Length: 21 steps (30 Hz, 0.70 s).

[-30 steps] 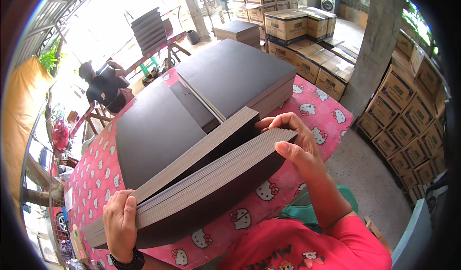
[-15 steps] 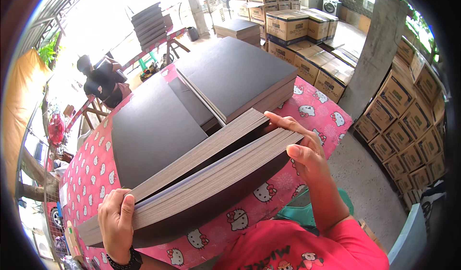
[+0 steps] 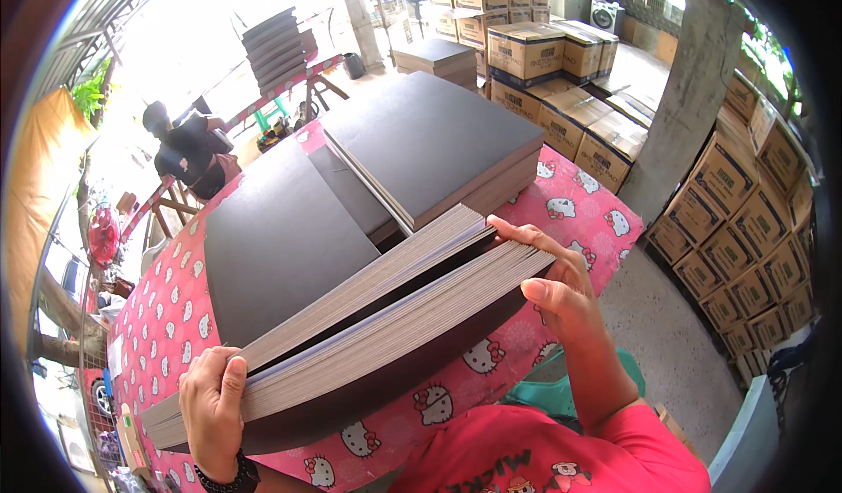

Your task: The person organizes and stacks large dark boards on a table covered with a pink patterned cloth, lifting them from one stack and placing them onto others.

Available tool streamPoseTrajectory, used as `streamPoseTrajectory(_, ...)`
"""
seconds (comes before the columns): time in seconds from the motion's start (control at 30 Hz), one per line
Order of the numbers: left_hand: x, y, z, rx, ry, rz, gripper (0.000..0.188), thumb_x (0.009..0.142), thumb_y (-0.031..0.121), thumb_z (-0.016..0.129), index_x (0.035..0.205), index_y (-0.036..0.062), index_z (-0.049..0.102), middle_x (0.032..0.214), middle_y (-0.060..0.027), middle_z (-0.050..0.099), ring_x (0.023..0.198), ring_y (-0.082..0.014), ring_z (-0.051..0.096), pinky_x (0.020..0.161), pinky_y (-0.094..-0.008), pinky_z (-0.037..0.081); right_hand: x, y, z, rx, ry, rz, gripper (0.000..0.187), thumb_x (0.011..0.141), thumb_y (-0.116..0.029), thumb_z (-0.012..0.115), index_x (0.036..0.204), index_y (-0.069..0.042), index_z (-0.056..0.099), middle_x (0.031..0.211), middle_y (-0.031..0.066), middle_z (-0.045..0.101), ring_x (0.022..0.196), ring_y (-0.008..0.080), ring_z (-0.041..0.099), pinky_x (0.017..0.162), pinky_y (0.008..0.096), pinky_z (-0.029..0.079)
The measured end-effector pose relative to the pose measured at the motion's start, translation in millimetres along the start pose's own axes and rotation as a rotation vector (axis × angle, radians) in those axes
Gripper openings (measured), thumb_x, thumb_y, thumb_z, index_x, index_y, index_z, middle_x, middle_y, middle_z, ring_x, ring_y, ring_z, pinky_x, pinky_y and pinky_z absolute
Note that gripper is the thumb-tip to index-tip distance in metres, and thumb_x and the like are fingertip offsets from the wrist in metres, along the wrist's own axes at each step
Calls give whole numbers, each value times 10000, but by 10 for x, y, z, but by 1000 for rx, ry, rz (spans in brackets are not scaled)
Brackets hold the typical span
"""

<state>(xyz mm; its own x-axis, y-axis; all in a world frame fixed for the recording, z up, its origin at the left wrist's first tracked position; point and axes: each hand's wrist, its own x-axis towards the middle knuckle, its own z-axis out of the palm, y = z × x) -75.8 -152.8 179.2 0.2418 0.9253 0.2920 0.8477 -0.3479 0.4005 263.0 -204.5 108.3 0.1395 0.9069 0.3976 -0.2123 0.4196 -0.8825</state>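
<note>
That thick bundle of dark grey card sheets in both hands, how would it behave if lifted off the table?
The bundle of dark grey card sheets probably stays fairly stiff: its edges run straight between the left hand and right hand. Likely heavy, being many sheets. Loose sheets may fan apart; a gap already shows.

My left hand (image 3: 213, 401) grips the near left corner of the stack of sheets (image 3: 368, 335), thumb laid across the top edge, fingers curled underneath out of sight, a dark band on the wrist. My right hand (image 3: 557, 278) holds the stack's right corner, fingers (image 3: 526, 234) stretched flat between the sheets, thumb pressed against the edge. My right forearm runs down from there to a red sleeve.
</note>
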Motion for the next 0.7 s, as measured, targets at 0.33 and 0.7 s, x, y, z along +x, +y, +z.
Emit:
streamPoseTrajectory(0.33, -4, 9, -13, -1, -22, -45, 454, 911, 422, 448, 837, -5, 581, 729, -132, 541, 761, -293, 520, 717, -367, 358, -7, -1, 14, 35, 10, 22, 593, 755, -131, 597, 1300, 60, 463, 1105, 77, 535, 1054, 139, 500, 956, 269, 341)
streamPoseTrajectory(0.7, -3, -21, 3, 16, 4, -9, 454, 906, 422, 454, 825, -5, 584, 704, -125, 538, 737, -298, 515, 685, -379, 362, 37, 21, -33, -157, 33, 37, 773, 678, -355, 639, 1281, 84, 434, 1081, 63, 494, 1040, 140, 507, 923, 257, 379)
